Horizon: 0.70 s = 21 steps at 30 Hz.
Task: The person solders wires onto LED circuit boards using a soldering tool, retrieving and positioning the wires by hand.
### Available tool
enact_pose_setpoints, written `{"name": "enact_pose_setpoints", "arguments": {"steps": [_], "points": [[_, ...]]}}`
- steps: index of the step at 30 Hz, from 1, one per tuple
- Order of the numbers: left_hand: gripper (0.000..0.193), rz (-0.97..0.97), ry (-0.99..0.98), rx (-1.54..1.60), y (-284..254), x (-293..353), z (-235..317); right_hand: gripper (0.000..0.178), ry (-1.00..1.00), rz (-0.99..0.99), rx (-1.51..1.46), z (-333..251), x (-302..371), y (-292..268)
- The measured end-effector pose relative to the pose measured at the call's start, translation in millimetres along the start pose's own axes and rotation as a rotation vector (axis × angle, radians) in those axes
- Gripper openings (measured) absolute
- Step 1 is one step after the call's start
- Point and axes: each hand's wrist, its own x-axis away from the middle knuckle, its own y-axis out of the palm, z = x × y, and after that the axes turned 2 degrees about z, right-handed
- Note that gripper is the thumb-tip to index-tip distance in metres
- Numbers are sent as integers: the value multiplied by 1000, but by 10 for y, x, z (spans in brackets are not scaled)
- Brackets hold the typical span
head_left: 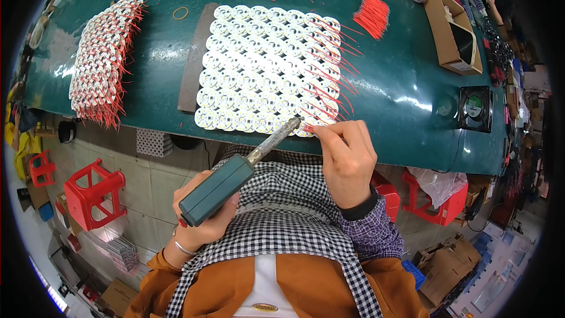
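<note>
My left hand (207, 216) is wrapped round the dark green handle of a soldering iron (219, 188). The iron's metal barrel slants up to the right, its tip at the lower right corner of a panel of round white LED boards (259, 70). At that same corner my right hand (348, 156) is closed in a pinch on a thin red wire (312, 128). More red wires (335, 70) stick out from the right-hand columns of the panel. Fingers and tip hide the exact joint.
A brown board (197, 59) lies under the panel's left edge. To the left stands a stack of wired panels (105, 62). Cut red wires (372, 16) lie in a bundle at upper right, near a cardboard box (450, 32) and a small black fan (475, 109). Red stools (94, 194) stand below the table.
</note>
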Motion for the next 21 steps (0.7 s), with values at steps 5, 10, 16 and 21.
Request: {"name": "enact_pose_setpoints", "arguments": {"steps": [5, 10, 16, 21], "points": [[27, 8, -27, -26, -22, 64, -28, 29, -64, 23, -9, -48, 17, -13], [25, 19, -36, 11, -17, 20, 23, 27, -38, -8, -21, -45, 40, 15], [24, -41, 16, -53, -51, -46, 91, 25, -32, -22, 2, -50, 40, 13], [24, -50, 8, -54, -47, -40, 84, 24, -33, -32, 5, -59, 39, -1]]}}
